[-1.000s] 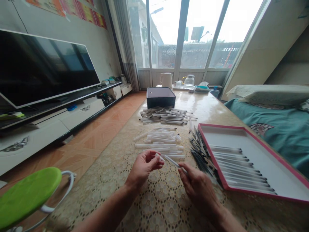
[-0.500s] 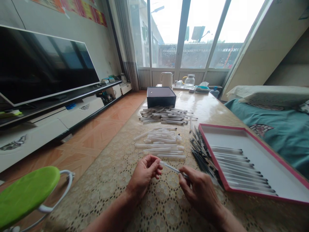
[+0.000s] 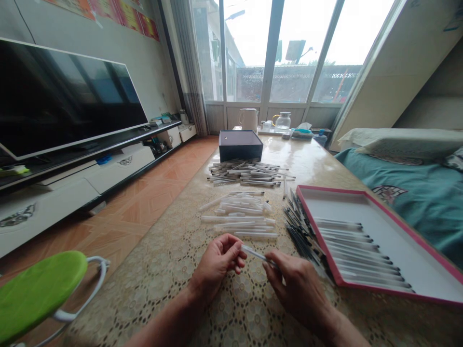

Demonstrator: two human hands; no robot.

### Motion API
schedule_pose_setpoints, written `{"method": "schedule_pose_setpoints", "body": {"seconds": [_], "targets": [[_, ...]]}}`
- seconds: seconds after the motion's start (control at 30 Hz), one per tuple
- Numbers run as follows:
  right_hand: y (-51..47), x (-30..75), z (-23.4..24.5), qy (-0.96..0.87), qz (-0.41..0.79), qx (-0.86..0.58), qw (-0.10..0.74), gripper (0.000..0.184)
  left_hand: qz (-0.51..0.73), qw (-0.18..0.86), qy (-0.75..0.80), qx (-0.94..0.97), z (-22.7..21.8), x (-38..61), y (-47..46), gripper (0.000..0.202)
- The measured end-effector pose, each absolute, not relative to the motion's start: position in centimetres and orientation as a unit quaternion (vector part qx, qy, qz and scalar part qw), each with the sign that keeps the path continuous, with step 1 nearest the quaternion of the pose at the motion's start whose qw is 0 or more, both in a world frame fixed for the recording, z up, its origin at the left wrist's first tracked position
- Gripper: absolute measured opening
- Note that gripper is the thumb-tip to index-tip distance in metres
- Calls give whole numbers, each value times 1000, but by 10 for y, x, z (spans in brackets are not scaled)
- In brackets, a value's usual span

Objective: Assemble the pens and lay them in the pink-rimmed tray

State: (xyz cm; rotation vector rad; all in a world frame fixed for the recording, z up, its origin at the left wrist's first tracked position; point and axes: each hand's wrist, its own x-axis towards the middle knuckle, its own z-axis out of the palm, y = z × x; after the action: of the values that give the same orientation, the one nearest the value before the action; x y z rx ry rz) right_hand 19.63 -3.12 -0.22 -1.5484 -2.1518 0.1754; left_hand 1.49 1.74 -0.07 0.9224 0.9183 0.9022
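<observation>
Over the near part of the table, a slim whitish pen [image 3: 253,251] spans the gap between my two hands. Thumb and fingertips of my left hand [image 3: 219,258] pinch its left end. My right hand [image 3: 294,277] grips the other end, which its fingers largely hide. Just beyond my hands lie several clear, whitish pen barrels [image 3: 244,225]. Right of them is a heap of dark pen parts [image 3: 302,236], too jumbled to tell apart. A pink-rimmed box lid [image 3: 343,202] beside the heap holds a row of dark-tipped pens [image 3: 365,258].
A pile of thin dark-ended sticks [image 3: 249,173] lies before a dark box [image 3: 240,152]. Farther back stand a pitcher [image 3: 248,119] and a glass jug [image 3: 283,121]. A green stool [image 3: 43,284] is at the lower left, a bed [image 3: 415,193] at the right.
Both hands still hold the pen. My right hand has shifted slightly left, closer to my left hand, and less of the pen shows between them.
</observation>
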Motion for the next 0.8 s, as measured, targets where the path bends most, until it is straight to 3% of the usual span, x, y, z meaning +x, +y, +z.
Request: {"method": "schedule_pose_setpoints", "body": {"seconds": [0.17, 0.3, 0.57, 0.8], "targets": [[-30, 197, -5, -809, -23, -553, 197, 17, 408, 681, 411, 448, 2, 17, 15, 26], [-32, 196, -7, -810, -24, -556, 185, 18, 408, 674, 402, 467, 2, 16, 13, 23], [-34, 202, -5, -770, 172, -583, 195, 26, 397, 681, 375, 488, -3, 15, 11, 20], [-29, 205, -3, -750, 258, -578, 191, 32, 388, 679, 364, 506, -9, 17, 12, 20]]}}
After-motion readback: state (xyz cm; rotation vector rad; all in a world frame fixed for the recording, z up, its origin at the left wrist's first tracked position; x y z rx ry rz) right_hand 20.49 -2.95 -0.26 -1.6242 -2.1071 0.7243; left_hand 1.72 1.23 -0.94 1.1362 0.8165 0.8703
